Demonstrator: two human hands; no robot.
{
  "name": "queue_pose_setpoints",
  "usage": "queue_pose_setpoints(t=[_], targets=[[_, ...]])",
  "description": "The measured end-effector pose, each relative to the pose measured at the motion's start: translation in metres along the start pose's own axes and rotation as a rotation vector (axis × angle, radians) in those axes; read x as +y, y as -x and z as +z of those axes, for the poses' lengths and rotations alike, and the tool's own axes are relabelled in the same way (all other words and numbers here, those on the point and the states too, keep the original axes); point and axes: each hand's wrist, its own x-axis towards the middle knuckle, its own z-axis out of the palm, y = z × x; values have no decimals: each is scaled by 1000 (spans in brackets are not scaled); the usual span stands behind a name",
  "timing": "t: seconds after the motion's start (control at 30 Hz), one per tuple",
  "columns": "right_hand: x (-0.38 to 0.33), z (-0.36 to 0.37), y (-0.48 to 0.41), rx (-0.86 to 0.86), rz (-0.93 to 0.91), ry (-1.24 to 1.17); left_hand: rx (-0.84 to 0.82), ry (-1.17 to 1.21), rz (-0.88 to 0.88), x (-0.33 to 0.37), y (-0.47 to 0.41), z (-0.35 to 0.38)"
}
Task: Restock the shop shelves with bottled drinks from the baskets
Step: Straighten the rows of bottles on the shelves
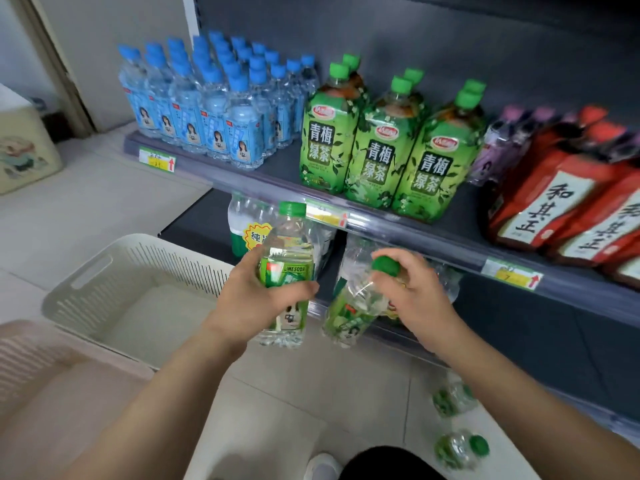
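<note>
Gripping one lime soda bottle (289, 252) round its label with the left hand (259, 299) at frame centre, clasping a second bottle (348, 315) at its cap end with the right hand (414, 294), both probably heavy, thin-walled, slick, safest held mid-body.

Head-worn camera looks forward and down, close to the shelves (277, 169).
</note>
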Motion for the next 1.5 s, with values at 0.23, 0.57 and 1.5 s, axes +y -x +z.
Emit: queue_pose_setpoints(t=[0.23, 0.57, 1.5], targets=[[-84, -31, -4, 104, 51, -345, -117, 332, -35, 38, 37, -6], [-179, -50, 7, 87, -111, -448, -308, 674, -113, 91, 90, -11], [-332, -46, -77, -105, -281, -535, 197, -6, 413, 298, 73, -157]])
